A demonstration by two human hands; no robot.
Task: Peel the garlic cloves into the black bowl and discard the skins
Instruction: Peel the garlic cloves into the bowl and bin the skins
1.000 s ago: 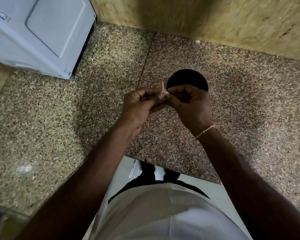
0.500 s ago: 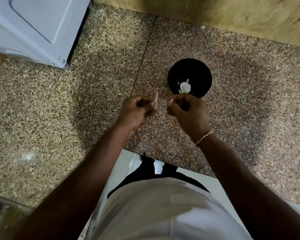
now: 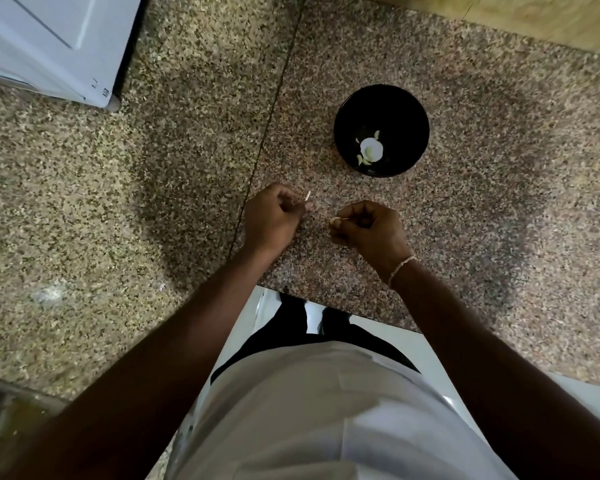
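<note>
A pale sliver of garlic skin (image 3: 308,196) is pinched in the curled left hand (image 3: 274,216), presumably for discarding; a small pale clove (image 3: 334,221) is gripped by the right hand (image 3: 369,228), the round black bowl (image 3: 381,129) lying at one o'clock.

From my remote feed this reads as a home kitchen. A speckled granite countertop (image 3: 174,174) fills most of the view, made of two slabs that meet at a dark seam (image 3: 272,109), and its near edge is cut around the spot where the person stands. A white appliance (image 3: 49,39) with a panelled face sits at the far-left corner of the counter, and a yellowish wall (image 3: 534,19) runs along its far edge. A black bowl (image 3: 409,109) holding garlic pieces (image 3: 370,148) suggests food preparation.
</note>
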